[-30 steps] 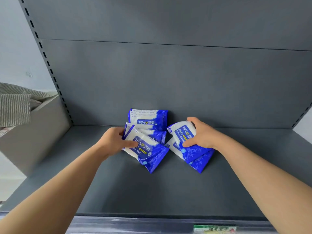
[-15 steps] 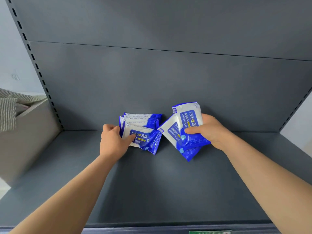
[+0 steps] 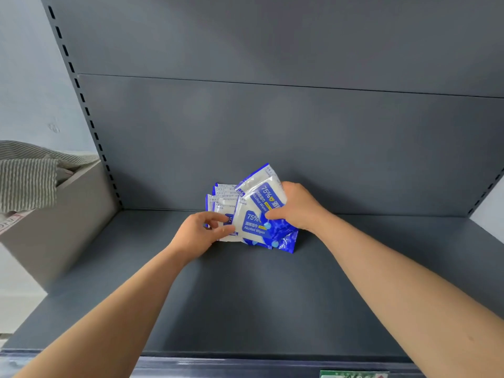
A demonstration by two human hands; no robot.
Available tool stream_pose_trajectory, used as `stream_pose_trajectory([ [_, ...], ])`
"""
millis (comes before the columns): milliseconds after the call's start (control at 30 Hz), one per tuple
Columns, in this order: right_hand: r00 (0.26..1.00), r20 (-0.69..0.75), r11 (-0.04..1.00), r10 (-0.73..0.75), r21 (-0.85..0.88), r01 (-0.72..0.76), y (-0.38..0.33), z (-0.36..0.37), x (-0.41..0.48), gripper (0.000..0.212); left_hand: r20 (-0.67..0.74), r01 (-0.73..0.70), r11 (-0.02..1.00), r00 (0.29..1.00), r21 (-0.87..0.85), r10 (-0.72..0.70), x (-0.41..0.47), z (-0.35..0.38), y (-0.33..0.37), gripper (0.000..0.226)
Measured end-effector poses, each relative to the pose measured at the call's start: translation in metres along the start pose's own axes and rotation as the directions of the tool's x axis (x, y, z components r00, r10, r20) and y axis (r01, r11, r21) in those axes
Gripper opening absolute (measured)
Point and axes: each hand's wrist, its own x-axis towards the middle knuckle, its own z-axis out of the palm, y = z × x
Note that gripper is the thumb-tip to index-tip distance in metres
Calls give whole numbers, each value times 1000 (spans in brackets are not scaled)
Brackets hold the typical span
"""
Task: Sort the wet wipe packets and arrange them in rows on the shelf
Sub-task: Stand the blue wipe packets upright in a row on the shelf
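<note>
Gathering step: the wet wipe packets (image 3: 223, 199) lie in a loose, overlapping pile at 12 o'clock on the shelf (image 3: 245, 309), against its rear panel (image 3: 272, 145). The right hand (image 3: 297, 208), at 3 o'clock of the pile, grips a tilted packet (image 3: 266, 192) raised over the others, while the left hand (image 3: 199, 233), at 8 o'clock, pinches the edge of a flat packet (image 3: 251, 226). No row is formed yet; the next move probably calls for turning the packets to one facing and laying them side by side.
</note>
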Motion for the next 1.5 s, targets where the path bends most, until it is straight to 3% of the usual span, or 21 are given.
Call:
stream_pose_trajectory([
  [100, 998, 61, 998, 0, 59, -4, -3, 12, 2, 36, 2, 1, 995, 1000, 103, -1, -1, 2, 5, 17],
  [233, 999, 35, 998, 1, 57, -3, 0, 11, 5, 35, -63, 24, 995, 998, 97, -18, 2, -1, -4, 18],
  [400, 979, 196, 913, 47, -406, 37, 8, 2, 0, 40, -71, 63, 993, 995, -99, -70, 2, -3, -14, 18],
  [567, 977, 182, 812, -110, -551, 194, -8, 16, -5, 62, 50, 98, 951, 995, -294, -87, 1, -9, -13, 23],
  [633, 978, 125, 796, -170, -567, 211, -13, 23, -5, 79, 73, 66, 976, 996, -209, -52, 0, -11, -9, 35],
  [700, 983, -3, 798, -182, -585, 145, -9, 30, -5, 95, 8, 20, 998, 1000, 57, -21, -1, -11, -8, 38],
  [733, 985, -82, 818, -153, -570, 80, -5, 33, -5, 103, -44, 17, 990, 999, 140, -11, 0, -11, -9, 42],
  [800, 988, -152, 908, 30, -410, -91, 7, 38, -10, 107, -95, 20, 991, 995, 130, -8, 0, -11, -13, 57],
  [867, 981, -61, 957, 182, -217, -191, 20, 42, -13, 92, -36, -1, 997, 999, 72, 4, 0, -10, -13, 74],
  [933, 984, 25, 982, 175, -71, -173, 28, 45, -13, 78, 24, -76, 993, 997, 93, 74, 5, -7, -12, 63],
  [1033, 995, 30, 995, 91, 36, -92, 25, 46, -7, 75, -4, -156, 982, 988, 110, 157, 11, -6, -7, 47],
  [1200, 997, 45, 997, 64, 28, -65, 31, 46, -3, 80, 12, -186, 976, 983, 116, 185, 6, -3, -14, 27],
  [1367, 991, 114, 997, 70, -34, -66, 34, 50, -7, 89, 151, -116, 989, 983, 89, 101, 3, -4, -11, 58],
  [1500, 990, 127, 993, 58, -110, -44, 30, 48, -8, 95, 153, -58, 990, 988, 125, 39, 6, -5, -6, 59],
])
